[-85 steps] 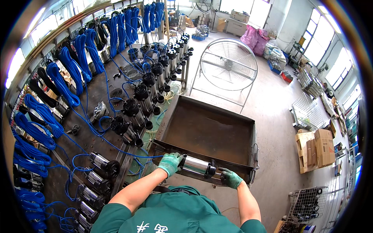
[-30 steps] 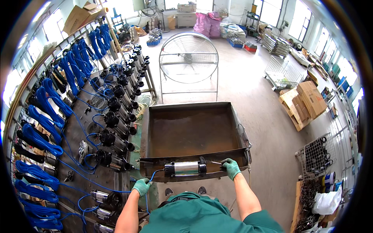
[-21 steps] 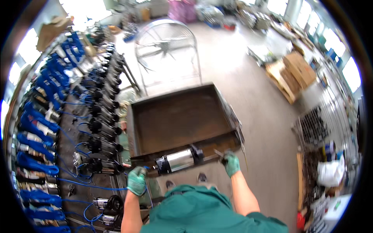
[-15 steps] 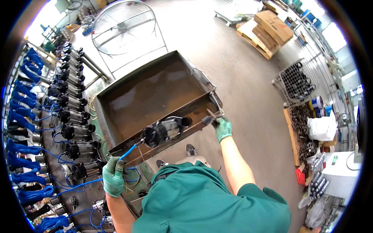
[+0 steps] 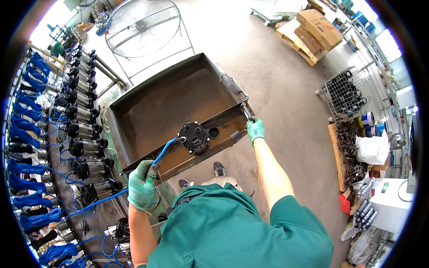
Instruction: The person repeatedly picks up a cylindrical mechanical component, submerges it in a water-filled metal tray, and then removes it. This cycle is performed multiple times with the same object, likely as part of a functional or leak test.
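My left hand [image 5: 143,186], in a green knit glove, is closed round a blue cable [image 5: 163,151]. That cable runs up to the black top of a submersible pump [image 5: 195,138], and its other part trails left toward the bench. The pump stands upright at the near side of a water-filled metal tank [image 5: 117,129], its round outlet facing right. My right hand [image 5: 255,128], also gloved in green, is closed on a short metal bar-like piece [image 5: 246,110] at the tank's right corner. What kind of piece it is, I cannot make out.
Left of the tank, a bench holds a row of similar pumps [image 5: 82,129] with blue cable coils [image 5: 42,219]. A large fan [image 5: 142,27] stands behind the tank. Cardboard on a pallet [image 5: 315,33], a wire cage [image 5: 344,94] and a white bag [image 5: 372,149] lie to the right.
The pump has gone from lying tilted to upright. My left hand has moved up and right with the cable. My right hand has shifted slightly up to the metal piece at the corner.
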A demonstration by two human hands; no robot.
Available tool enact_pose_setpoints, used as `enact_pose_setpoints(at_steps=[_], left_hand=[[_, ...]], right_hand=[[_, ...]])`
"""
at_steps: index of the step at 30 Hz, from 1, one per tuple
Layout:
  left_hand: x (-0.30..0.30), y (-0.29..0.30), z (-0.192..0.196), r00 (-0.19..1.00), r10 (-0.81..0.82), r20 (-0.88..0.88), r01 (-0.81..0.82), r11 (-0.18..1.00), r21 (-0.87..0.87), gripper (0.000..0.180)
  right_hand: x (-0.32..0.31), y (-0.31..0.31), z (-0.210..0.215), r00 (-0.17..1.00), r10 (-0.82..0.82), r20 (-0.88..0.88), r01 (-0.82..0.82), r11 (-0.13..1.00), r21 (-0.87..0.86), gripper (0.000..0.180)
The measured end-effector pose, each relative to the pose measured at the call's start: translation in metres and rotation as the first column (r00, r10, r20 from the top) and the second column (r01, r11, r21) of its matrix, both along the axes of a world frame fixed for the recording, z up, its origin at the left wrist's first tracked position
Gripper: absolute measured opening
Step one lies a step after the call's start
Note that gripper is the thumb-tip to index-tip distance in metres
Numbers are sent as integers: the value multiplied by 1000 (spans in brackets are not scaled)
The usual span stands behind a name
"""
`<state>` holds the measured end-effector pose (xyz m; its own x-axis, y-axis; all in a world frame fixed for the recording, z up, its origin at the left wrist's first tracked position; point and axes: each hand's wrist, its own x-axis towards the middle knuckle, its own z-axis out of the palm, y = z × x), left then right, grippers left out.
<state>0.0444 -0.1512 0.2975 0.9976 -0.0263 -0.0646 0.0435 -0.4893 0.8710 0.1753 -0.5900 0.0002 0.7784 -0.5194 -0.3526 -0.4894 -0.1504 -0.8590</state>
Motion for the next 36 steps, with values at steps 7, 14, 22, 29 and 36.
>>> enact_pose_setpoints(at_steps=[7, 14, 22, 29, 36], left_hand=[[-6, 0, -16, 1000, -23, -12, 22, 998, -51, 20], [-14, -6, -13, 999, -18, -45, 13, 993, -114, 28], [-14, -4, -18, 1000, 7, -5, -8, 993, -121, 26], [-21, 27, -21, 942, 334, 25, -331, 940, -83, 24], [-83, 144, -104, 811, 569, -133, -582, 808, -90, 23]], right_hand=[[-30, 13, 48, 924, 336, -182, -373, 689, -621, 35], [-33, 64, 83, 854, 516, -72, -403, 567, -719, 30], [-15, 122, 67, 776, 579, -251, -610, 587, -533, 35], [1, 114, 46, 784, 605, -140, -621, 762, -183, 38], [-43, 209, 164, 593, 805, -41, -715, 502, -487, 37]])
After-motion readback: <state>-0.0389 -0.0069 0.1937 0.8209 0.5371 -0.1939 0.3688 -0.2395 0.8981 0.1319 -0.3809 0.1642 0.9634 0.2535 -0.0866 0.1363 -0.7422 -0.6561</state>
